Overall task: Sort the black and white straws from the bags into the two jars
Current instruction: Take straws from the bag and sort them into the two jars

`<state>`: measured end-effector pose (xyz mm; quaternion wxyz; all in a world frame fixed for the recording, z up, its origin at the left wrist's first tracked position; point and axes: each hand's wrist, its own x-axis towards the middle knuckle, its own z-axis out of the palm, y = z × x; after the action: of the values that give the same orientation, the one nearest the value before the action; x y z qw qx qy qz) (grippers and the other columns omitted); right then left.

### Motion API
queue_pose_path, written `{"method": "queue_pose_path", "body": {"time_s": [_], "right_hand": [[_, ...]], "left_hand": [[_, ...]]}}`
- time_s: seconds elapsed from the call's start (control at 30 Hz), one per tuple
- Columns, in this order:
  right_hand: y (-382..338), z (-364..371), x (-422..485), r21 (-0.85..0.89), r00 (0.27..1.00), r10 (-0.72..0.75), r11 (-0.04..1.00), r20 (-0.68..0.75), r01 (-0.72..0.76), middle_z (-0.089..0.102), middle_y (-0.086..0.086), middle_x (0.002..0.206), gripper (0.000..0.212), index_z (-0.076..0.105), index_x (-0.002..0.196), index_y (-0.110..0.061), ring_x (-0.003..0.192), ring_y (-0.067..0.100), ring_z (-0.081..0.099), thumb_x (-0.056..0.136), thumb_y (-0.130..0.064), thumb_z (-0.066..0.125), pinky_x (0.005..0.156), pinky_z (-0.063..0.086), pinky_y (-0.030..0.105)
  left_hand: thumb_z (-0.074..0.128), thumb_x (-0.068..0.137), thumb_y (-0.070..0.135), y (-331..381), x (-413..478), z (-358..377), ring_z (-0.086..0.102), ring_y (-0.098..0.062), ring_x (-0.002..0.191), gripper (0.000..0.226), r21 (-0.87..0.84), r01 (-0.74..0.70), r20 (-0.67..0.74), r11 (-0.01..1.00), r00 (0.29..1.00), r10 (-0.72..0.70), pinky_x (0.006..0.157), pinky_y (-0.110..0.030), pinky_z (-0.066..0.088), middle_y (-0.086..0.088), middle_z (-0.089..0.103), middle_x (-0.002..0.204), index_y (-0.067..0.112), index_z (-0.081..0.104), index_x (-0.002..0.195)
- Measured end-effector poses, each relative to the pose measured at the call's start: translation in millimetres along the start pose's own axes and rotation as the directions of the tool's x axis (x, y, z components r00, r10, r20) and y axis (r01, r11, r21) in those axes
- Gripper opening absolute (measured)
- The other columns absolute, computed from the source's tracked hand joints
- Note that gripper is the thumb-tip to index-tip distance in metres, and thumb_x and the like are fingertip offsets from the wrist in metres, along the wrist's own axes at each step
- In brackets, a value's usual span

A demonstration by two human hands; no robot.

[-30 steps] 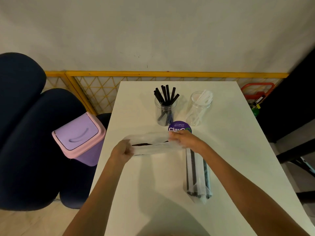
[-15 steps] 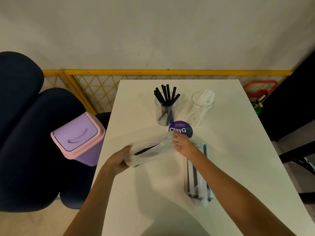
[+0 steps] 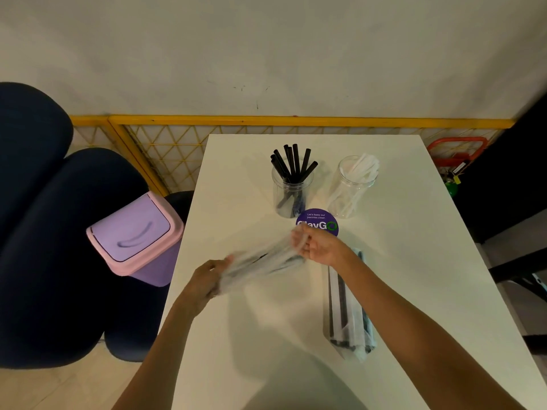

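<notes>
both hands grip ends of clear bag, blurred, dark straw inside.

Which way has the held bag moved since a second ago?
Yes. The bag has tilted: its left end swung toward the person, away from the sticker, while its right end stayed beside it.

- The clear bag is motion-blurred; its contents cannot be counted.
- At 1 o'clock from it, the right hand covers part of the purple sticker.
- At 5 o'clock, the right forearm hides the top of the second bag.
</notes>
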<state>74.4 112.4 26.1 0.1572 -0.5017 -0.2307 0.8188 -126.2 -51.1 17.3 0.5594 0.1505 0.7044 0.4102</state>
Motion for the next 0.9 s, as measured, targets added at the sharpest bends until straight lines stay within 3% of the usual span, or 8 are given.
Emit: {"method": "queue_pose_path", "body": {"time_s": [0.13,0.2,0.3,0.37,0.5,0.67,0.8,0.9], "right_hand": [[1,11,16,0.245,0.996,-0.002,0.969,-0.089,0.024,0.063,0.009,0.070,0.026,0.054,0.080,-0.007,0.067,0.016,0.064,0.101,-0.017,0.041,0.085,0.046,0.036],[5,12,21,0.288,0.994,-0.018,0.956,-0.105,0.048,0.049,0.000,0.041,0.030,0.052,0.075,-0.008,0.034,0.007,0.048,0.101,-0.020,0.041,0.066,0.049,0.025],[9,5,21,-0.336,0.990,-0.072,0.941,-0.119,0.028,0.039,-0.007,0.047,0.035,0.057,0.083,-0.014,0.038,0.003,0.033,0.091,-0.047,0.053,0.041,0.028,0.016],[13,0,16,-0.739,0.992,-0.115,0.673,-0.060,0.033,0.044,-0.006,0.062,0.039,0.059,0.086,-0.013,0.055,0.006,0.039,0.082,-0.052,0.063,0.049,0.030,0.018],[19,-3,14,-0.874,0.994,-0.081,0.474,0.076,0.106,0.037,0.003,0.059,0.033,0.054,0.067,-0.014,0.055,0.014,0.037,0.082,-0.039,0.069,0.054,0.031,0.018],[19,3,23,-0.337,0.999,-0.035,0.941,0.026,0.042,0.051,-0.009,0.046,0.028,0.055,0.075,-0.015,0.035,0.003,0.036,0.094,-0.036,0.050,0.041,0.026,0.012],[24,11,22,-0.279,0.995,-0.058,0.960,-0.078,0.034,0.045,-0.007,0.052,0.025,0.062,0.089,-0.021,0.052,0.007,0.041,0.099,-0.032,0.042,0.063,0.035,0.023],[25,13,19,-0.362,0.989,-0.101,0.931,-0.104,0.057,0.042,-0.001,0.064,0.019,0.061,0.101,-0.022,0.063,0.011,0.042,0.098,-0.031,0.044,0.071,0.038,0.028]], "left_hand": [[0.068,0.084,0.025,-2,6,6,0.038,-0.007,0.042,0.023,0.348,-0.100,-0.025,0.932,0.993,0.116,0.041,-0.016,0.029,0.000,0.044,0.060,0.010,0.054,0.074],[0.059,0.090,0.028,-4,10,5,0.034,-0.011,0.048,0.029,0.168,-0.076,-0.072,0.983,0.993,0.090,0.048,-0.019,0.029,-0.001,0.040,0.060,0.012,0.052,0.067],[0.047,0.096,0.032,-9,19,-10,0.051,-0.012,0.057,0.028,-0.508,0.054,-0.029,0.860,0.996,-0.079,0.049,-0.023,0.047,0.000,0.053,0.064,0.014,0.057,0.077],[0.044,0.097,0.032,-14,24,-19,0.058,-0.011,0.055,0.032,-0.731,0.115,0.048,0.672,0.992,-0.117,0.051,-0.025,0.054,0.000,0.058,0.063,0.012,0.058,0.076],[0.031,0.100,0.024,-18,30,-18,0.044,-0.005,0.033,0.049,-0.873,0.179,0.123,0.454,0.981,-0.150,0.041,-0.022,0.050,0.007,0.043,0.039,0.015,0.050,0.056],[0.038,0.100,0.025,-21,31,-3,0.033,-0.007,0.027,0.034,-0.572,0.128,-0.205,0.810,0.934,-0.292,0.032,-0.012,0.028,0.005,0.042,0.038,0.015,0.043,0.068],[0.035,0.099,0.027,-23,34,3,0.045,-0.022,0.057,0.032,-0.037,0.147,-0.380,0.989,0.913,-0.150,0.054,-0.028,0.038,-0.016,0.052,0.079,0.006,0.052,0.080],[0.041,0.097,0.019,-22,29,8,0.055,-0.029,0.091,0.019,0.196,-0.082,-0.538,0.977,0.824,0.177,0.079,-0.039,0.046,-0.012,0.056,0.101,0.007,0.053,0.105]]}}
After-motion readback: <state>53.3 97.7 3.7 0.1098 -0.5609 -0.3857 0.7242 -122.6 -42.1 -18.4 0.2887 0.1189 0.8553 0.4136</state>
